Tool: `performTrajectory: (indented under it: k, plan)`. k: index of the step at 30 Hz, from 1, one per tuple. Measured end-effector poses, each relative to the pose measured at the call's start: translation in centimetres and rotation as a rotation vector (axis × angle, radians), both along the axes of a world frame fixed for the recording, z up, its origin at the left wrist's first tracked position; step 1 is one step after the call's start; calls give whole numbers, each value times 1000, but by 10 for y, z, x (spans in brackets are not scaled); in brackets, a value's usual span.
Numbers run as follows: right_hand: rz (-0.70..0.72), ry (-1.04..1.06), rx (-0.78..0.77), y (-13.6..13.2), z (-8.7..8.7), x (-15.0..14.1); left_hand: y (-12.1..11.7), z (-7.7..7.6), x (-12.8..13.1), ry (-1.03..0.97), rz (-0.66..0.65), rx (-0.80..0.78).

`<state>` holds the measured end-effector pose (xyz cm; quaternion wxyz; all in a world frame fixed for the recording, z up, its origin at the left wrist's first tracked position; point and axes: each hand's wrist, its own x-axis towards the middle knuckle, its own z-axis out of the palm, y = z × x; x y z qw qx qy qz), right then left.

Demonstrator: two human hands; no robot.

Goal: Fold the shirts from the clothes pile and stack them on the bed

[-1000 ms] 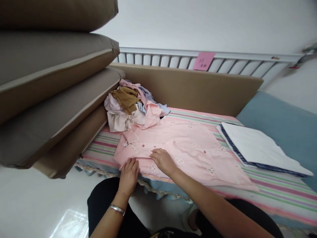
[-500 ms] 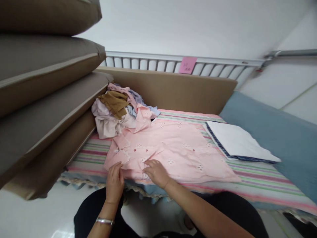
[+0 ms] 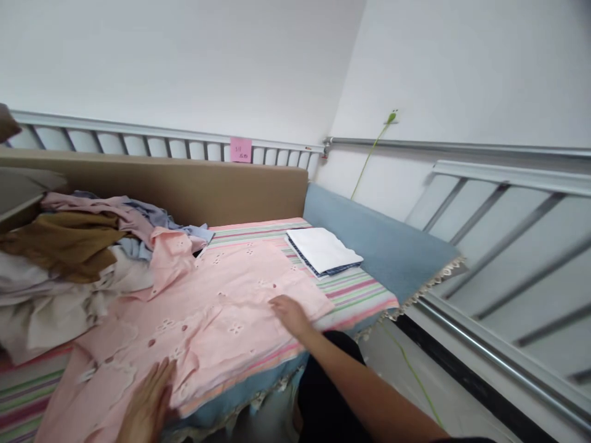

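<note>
A pink shirt [image 3: 231, 277] with small cut-out flowers and dark red buttons is spread over the striped cover, its scalloped collar towards the lower left. My left hand [image 3: 150, 397] lies flat on its near side beside the collar, fingers stretched out. Further right, my right hand [image 3: 290, 315] rests on the lower part of the shirt, close to a button; its fingers look extended and a little blurred, with no cloth visibly gripped. A few creases run across the shirt between the hands.
A heap of crumpled clothes [image 3: 69, 246] is piled at the left. Folded white cloth [image 3: 325, 249] over dark blue fabric lies at the far right of the striped cover [image 3: 351, 289]. Behind stand a brown cushion board [image 3: 207, 191] and a radiator with a pink note [image 3: 241, 149].
The view has swung right. My right hand has slid along the shirt from near the collar towards the hem. My left hand has flattened beside the collar.
</note>
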<state>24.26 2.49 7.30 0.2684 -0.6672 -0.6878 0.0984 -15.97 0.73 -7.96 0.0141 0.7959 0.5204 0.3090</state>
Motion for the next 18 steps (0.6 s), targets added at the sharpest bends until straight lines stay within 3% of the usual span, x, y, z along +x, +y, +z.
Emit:
performTrajectory:
  k: [3, 6, 11, 16, 18]
  plan:
    - [-315, -20, -30, -1, 5, 82, -2, 0, 2, 32, 7, -17]
    - [-461, -49, -90, 2, -6, 122, -3, 5, 8, 54, 45, -22]
    - [-505, -84, -224, 17, -23, 127, -12, 31, 21, 76, 118, -61]
    - [-383, -118, -329, 41, -27, 137, -27, 59, 33, 109, 151, -136]
    - [-351, -147, -291, 50, -31, 140, -30, 64, 36, 114, 161, -151]
